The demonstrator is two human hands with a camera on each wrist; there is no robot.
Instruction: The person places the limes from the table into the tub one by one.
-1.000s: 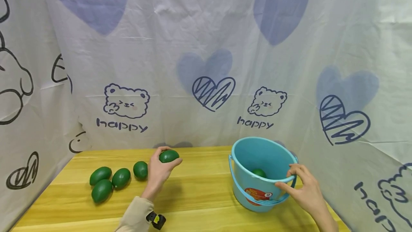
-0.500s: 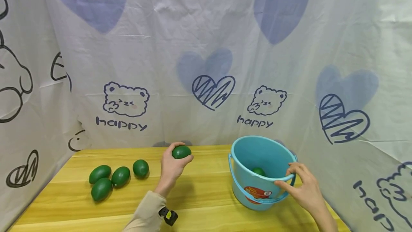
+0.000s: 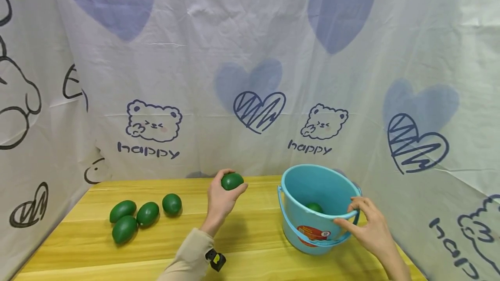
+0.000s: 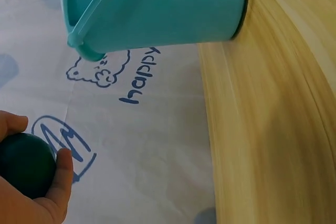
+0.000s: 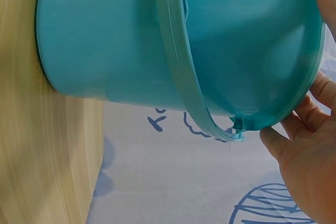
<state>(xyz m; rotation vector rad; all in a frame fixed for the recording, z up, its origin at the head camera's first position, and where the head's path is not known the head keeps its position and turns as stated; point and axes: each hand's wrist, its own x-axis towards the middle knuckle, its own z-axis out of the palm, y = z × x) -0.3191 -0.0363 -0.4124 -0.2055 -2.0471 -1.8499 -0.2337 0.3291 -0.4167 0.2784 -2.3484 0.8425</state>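
Observation:
My left hand [image 3: 222, 196] holds a dark green, smooth, oval lime [image 3: 232, 181] between thumb and fingers, raised above the table left of the bucket. In the left wrist view the lime [image 4: 26, 165] sits in the curled fingers, and part of it is hidden by the hand. A light blue bucket [image 3: 291, 224] stands upright on the right, its handle hanging down at the front. Inside it another lime [image 3: 314, 207] shows in part. My right hand [image 3: 371, 227] grips the bucket's rim at the right, thumb outside and fingers over the edge, as the right wrist view also shows.
On the left of the wooden table [image 3: 250, 268] lie several more limes [image 3: 147, 214], three of them bunched together and one [image 3: 172, 204] apart. A printed white cloth [image 3: 250, 34] hangs behind the table and along both sides.
My left hand has carried the lime to the right, away from the other limes and nearer the bucket. My right hand and the bucket have stayed in place.

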